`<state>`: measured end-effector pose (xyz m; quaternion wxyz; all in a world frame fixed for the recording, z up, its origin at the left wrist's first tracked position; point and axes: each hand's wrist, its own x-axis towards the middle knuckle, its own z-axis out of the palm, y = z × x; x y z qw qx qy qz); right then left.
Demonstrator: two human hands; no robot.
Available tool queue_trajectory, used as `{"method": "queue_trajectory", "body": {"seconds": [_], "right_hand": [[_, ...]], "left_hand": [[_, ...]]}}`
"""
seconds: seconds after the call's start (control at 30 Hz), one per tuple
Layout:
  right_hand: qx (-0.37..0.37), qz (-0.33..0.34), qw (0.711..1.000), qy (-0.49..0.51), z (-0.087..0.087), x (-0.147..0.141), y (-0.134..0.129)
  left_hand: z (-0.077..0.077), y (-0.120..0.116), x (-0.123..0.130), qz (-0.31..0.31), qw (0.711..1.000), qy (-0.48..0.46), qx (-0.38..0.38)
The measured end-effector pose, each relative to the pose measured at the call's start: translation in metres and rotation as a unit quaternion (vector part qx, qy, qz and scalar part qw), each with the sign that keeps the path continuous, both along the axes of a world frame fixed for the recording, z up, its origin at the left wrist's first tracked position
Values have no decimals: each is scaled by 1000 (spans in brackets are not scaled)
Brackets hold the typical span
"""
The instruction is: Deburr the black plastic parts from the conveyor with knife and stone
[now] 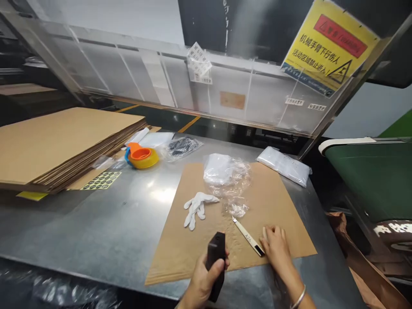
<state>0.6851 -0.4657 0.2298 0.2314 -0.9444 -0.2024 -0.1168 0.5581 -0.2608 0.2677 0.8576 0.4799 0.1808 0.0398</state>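
Observation:
My left hand (206, 274) is wrapped round a black block-like object (216, 262), held upright at the near edge of a brown cardboard sheet (270, 201). To the right, my right hand (275, 244) rests on the cardboard, its fingers curled down beside the black end of a cream-coloured utility knife (247, 235); what its fingertips hold, if anything, is hidden. A white glove (197, 208) lies left of the knife. Beyond them is crumpled clear plastic (238, 208) with a white wrapped item (219, 169).
Stacked cardboard (64, 143) fills the left of the metal table (96, 227). An orange and yellow tape dispenser (143, 157), a sticker sheet (101, 180) and a bagged dark item (183, 146) lie near it. A white packet (283, 165) lies at the back right, beside a green surface (376, 176).

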Motion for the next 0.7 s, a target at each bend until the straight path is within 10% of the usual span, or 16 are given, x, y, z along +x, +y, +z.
{"method": "queue_trajectory", "body": {"seconds": [0.17, 0.33, 0.7], "right_hand": [[53, 101, 992, 46, 42, -25, 10], [158, 437, 882, 80, 104, -70, 48], [185, 446, 871, 95, 97, -86, 53]], "left_hand": [[-12, 6, -18, -102, 977, -62, 175], [-9, 10, -24, -138, 936, -133, 296], [4, 7, -32, -204, 927, -157, 271]]}}
